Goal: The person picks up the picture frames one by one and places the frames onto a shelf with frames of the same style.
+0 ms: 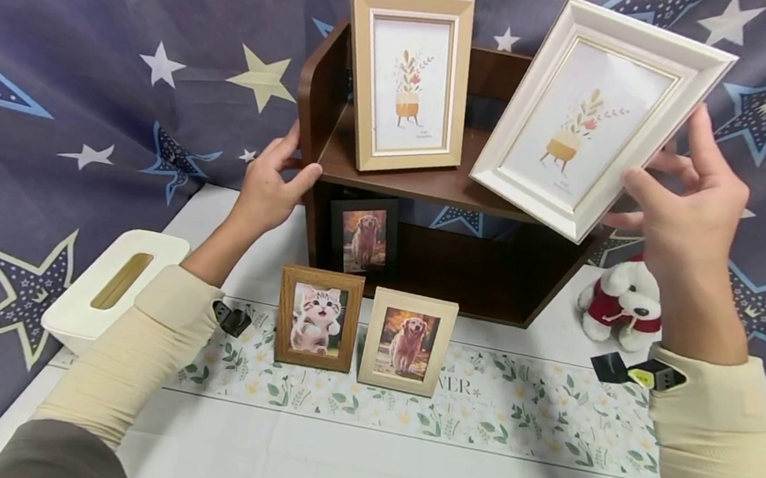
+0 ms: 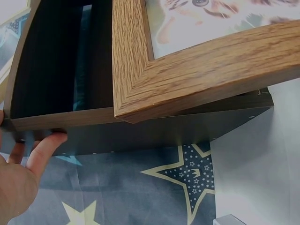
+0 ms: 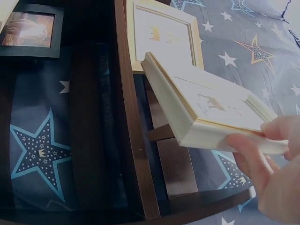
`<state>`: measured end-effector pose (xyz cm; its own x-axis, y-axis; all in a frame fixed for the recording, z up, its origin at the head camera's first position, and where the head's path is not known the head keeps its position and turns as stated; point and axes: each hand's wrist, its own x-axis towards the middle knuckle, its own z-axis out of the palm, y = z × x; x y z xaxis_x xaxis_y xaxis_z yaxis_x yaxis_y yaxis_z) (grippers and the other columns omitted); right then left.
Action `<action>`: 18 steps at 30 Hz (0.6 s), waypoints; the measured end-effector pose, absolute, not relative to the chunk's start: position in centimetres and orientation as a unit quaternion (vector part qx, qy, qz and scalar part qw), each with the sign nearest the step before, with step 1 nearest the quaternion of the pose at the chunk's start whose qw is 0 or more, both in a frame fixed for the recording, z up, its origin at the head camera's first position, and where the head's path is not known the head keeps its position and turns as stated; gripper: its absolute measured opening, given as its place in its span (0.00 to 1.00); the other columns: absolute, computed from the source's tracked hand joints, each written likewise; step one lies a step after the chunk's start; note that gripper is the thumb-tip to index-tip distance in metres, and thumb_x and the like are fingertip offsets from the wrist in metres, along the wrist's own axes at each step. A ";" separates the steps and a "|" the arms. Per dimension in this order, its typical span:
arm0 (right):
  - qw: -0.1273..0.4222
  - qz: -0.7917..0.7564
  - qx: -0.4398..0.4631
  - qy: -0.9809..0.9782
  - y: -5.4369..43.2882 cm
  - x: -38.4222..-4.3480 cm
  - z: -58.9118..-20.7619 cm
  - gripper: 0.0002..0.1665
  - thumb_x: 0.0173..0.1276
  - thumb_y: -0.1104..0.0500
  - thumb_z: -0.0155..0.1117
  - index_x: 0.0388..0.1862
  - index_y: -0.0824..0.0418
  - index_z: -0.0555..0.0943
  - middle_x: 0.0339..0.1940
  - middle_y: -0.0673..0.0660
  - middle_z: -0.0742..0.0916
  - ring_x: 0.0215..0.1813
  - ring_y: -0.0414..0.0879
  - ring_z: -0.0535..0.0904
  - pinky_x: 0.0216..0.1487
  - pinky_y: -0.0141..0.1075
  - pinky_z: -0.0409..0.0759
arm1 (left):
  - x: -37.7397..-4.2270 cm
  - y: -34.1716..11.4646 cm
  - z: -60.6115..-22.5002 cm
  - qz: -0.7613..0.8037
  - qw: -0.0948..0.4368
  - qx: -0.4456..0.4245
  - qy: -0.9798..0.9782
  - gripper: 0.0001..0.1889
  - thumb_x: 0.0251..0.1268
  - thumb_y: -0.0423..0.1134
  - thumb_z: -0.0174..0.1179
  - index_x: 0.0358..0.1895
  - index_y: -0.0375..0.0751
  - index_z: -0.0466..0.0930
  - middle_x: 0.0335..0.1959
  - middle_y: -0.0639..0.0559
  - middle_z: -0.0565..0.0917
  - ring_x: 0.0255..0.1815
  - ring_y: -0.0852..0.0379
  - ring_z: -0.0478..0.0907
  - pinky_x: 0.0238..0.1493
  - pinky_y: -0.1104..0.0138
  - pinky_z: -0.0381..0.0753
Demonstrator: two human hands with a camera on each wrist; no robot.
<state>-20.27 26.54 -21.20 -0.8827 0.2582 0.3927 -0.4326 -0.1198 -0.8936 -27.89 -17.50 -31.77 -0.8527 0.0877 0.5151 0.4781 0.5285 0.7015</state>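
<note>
My right hand (image 1: pixel 696 200) grips the right edge of a white picture frame (image 1: pixel 519 168) with a potted-plant print. The frame is tilted over the right part of the upper board of a dark brown two-tier shelf (image 1: pixel 424 188). In the right wrist view, its stand leg (image 3: pixel 161 132) sticks out behind. My left hand (image 1: pixel 272 179) holds the shelf's left side panel, thumb near the front edge. A tan picture frame (image 1: pixel 359 78) with a similar print stands at the left of the upper board.
A black dog-photo frame (image 1: pixel 393 232) stands on the lower tier. In front are a brown wooden kitten-photo frame (image 1: pixel 284 314) and a cream dog-photo frame (image 1: pixel 371 340). A white tissue box (image 1: pixel 74 298) is at left, a plush dog (image 1: pixel 631 299) at right, with a star-patterned curtain (image 1: pixel 118 12) behind.
</note>
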 end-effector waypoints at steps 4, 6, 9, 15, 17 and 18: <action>0.232 0.742 0.052 -0.627 26.2 -20.7 -21.1 0.52 0.58 0.81 0.62 0.74 0.38 0.72 0.51 0.58 0.81 0.50 0.46 0.84 0.25 0.44 0.85 | -27.9 -17.5 -31.8 -0.453 0.215 -0.167 -0.849 0.37 0.73 0.40 0.61 0.81 0.59 0.56 0.66 0.39 0.75 0.63 0.39 0.81 0.44 0.57 0.90; 0.232 0.736 0.047 -0.634 26.0 -20.9 -21.1 0.52 0.58 0.81 0.63 0.74 0.38 0.72 0.51 0.57 0.82 0.51 0.45 0.84 0.25 0.43 0.85 | -27.9 -17.5 -31.8 -0.452 0.215 -0.167 -0.849 0.37 0.73 0.40 0.61 0.81 0.59 0.56 0.67 0.39 0.75 0.63 0.39 0.81 0.46 0.52 0.89; 0.235 0.727 0.047 -0.644 25.7 -21.1 -21.0 0.51 0.59 0.80 0.63 0.74 0.37 0.71 0.53 0.56 0.82 0.53 0.45 0.84 0.26 0.42 0.85 | -27.9 -17.5 -31.8 -0.452 0.213 -0.167 -0.850 0.37 0.73 0.40 0.61 0.81 0.59 0.56 0.67 0.39 0.75 0.63 0.39 0.81 0.43 0.60 0.90; 0.245 0.701 0.035 -0.669 25.1 -21.5 -20.9 0.50 0.60 0.77 0.63 0.73 0.34 0.71 0.55 0.54 0.82 0.53 0.44 0.84 0.26 0.40 0.85 | -27.9 -17.5 -31.8 -0.458 0.210 -0.170 -0.847 0.37 0.73 0.41 0.61 0.81 0.60 0.56 0.66 0.39 0.74 0.63 0.39 0.80 0.33 0.85 0.80; 0.247 0.699 0.033 -0.670 24.9 -21.7 -20.8 0.50 0.60 0.77 0.63 0.73 0.34 0.71 0.54 0.54 0.82 0.52 0.44 0.84 0.25 0.40 0.85 | -27.9 -17.6 -31.8 -0.457 0.210 -0.169 -0.848 0.37 0.73 0.41 0.60 0.81 0.60 0.55 0.66 0.39 0.74 0.63 0.39 0.80 0.34 0.84 0.80; 0.248 0.698 0.032 -0.671 24.8 -21.7 -20.8 0.50 0.60 0.77 0.63 0.73 0.34 0.71 0.53 0.54 0.82 0.52 0.44 0.85 0.25 0.40 0.85 | -27.9 -17.6 -31.8 -0.456 0.211 -0.168 -0.848 0.37 0.73 0.41 0.60 0.81 0.60 0.55 0.66 0.39 0.74 0.63 0.39 0.80 0.35 0.82 0.82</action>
